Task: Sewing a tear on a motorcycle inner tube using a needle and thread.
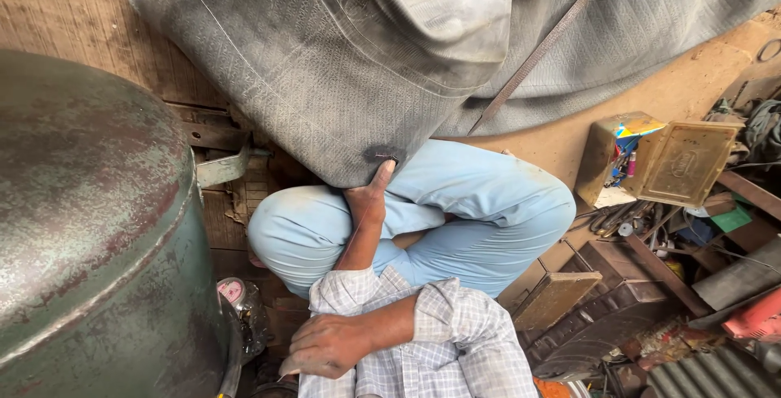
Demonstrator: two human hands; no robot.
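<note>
Soft, even daylight, no glare; sharp focus throughout, with slight wide-angle stretching at the edges.

Checked shirt sleeves rolled, light-blue trousers.

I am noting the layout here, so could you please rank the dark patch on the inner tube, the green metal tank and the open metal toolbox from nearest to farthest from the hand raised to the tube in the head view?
1. Dark patch, at the raised hand's fingertips.
2. Green metal tank, to the left.
3. Open metal toolbox, far right.
</note>
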